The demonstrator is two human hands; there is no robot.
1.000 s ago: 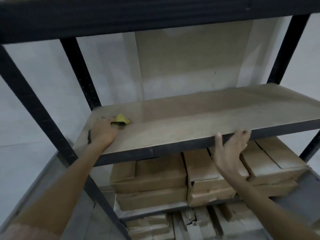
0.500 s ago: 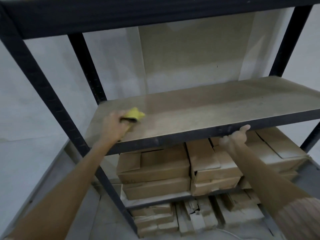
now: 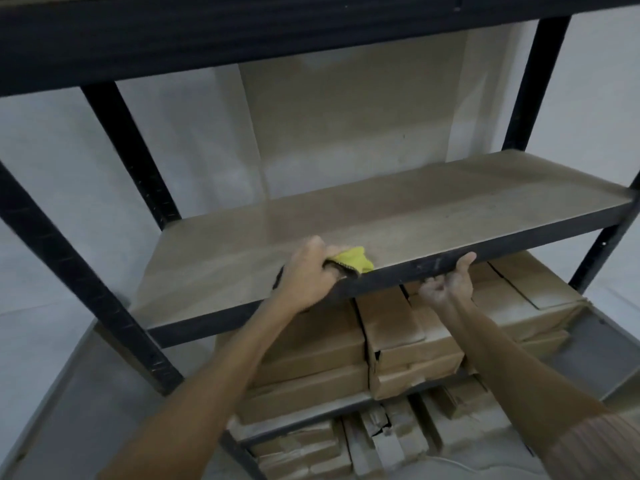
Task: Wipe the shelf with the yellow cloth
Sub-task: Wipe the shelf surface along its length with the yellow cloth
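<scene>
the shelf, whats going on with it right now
A person is wiping the shelf of a dark metal rack with a yellow cloth. The left hand grips the cloth and presses it on the board near the front edge, about mid-width. The right hand is under that front edge, fingers curled, thumb up against the rail. Cardboard boxes are stacked on the level below.

Your tan shelf [image 3: 398, 216] sat in a black frame [image 3: 485, 249]; on its near edge lay the yellow cloth [image 3: 353, 259] under your left hand [image 3: 310, 271]. Below, cardboard boxes [image 3: 391, 327] were stacked.
</scene>
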